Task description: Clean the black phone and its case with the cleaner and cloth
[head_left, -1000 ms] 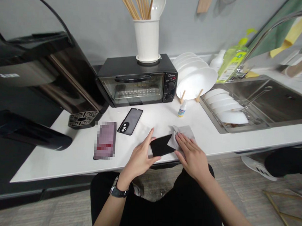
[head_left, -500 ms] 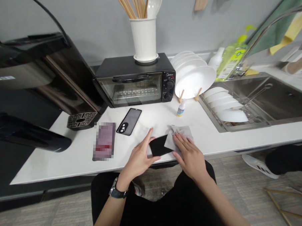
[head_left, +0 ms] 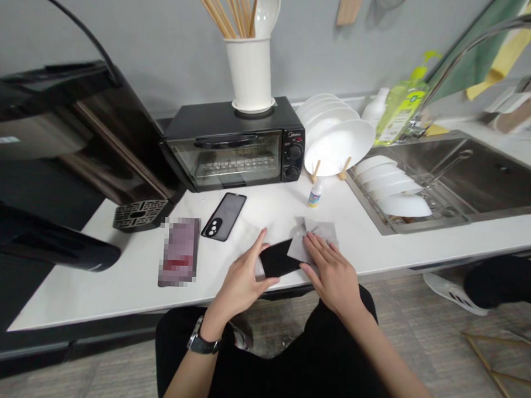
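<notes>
A black smartphone (head_left: 279, 259) lies at the counter's front edge, its dark face up. My left hand (head_left: 244, 274) grips its left end, thumb on the near side and fingers on the far side. Over the phone's right end is a crumpled grey wiping cloth (head_left: 306, 239). The fingers of my right hand (head_left: 332, 272) press flat on this cloth, thumb by the phone's near edge. A phone case (head_left: 230, 212) with camera cutouts rests farther left, and beside it is a pixelated, purplish flat object (head_left: 180, 248). Behind the cloth stands a small white bottle (head_left: 315, 195).
A black toaster oven (head_left: 236, 154) carries a white utensil holder (head_left: 250, 72). White plates (head_left: 338, 146) stand in a rack to its right, near a sink (head_left: 490, 179) with bowls (head_left: 402, 196). On the left is a black drink machine (head_left: 119, 134). Another person's shoe (head_left: 452, 294) shows at right.
The whole view has shifted slightly, moving the counter items a little left and down. Both hands and the cloth keep nearly the same place on the phone.
</notes>
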Tool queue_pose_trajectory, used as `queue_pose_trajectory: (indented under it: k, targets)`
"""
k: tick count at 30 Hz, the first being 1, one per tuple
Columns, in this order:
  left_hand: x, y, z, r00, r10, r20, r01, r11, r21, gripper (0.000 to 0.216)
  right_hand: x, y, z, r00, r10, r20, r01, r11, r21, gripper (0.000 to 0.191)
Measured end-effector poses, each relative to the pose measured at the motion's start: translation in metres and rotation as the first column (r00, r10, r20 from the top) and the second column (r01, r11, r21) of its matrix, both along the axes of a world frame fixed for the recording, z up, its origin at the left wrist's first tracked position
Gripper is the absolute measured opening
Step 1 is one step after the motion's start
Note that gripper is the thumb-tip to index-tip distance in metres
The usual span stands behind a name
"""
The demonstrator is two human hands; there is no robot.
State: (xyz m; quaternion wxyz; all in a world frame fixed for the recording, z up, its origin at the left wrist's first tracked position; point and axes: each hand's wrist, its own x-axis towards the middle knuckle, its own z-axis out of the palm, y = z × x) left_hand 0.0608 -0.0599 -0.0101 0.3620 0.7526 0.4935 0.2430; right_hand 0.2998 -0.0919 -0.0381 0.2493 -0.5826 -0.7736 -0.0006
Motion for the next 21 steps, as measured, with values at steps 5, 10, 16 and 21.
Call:
queue_pose_trajectory:
  k: [5, 10, 16, 21]
  targets:
    - [-0.002, 0.000, -0.005, 1.000, -0.025, -0.012, 0.025, 0.999, 0.041, 0.107, -0.063, -0.009, 0.002, 0.974, 0.222, -0.047, -0.223, 0.975, -0.023, 0.083]
    - [-0.002, 0.000, -0.003, 1.000, -0.023, -0.008, 0.023, 1.000, 0.020, 0.112, -0.021, -0.019, 0.004, 0.968, 0.246, -0.049, -0.249, 0.967, -0.064, 0.060]
    - [0.000, 0.001, -0.004, 1.000, -0.016, 0.011, 0.016, 1.000, 0.026, 0.111, -0.021, 0.004, 0.000, 0.999, 0.027, -0.023, -0.028, 1.000, -0.011, 0.072]
    - [-0.001, 0.001, -0.004, 0.999, -0.029, -0.028, 0.030, 0.999, 0.040, 0.110, -0.064, -0.019, 0.004, 0.948, 0.308, -0.086, -0.314, 0.948, -0.060, 0.076]
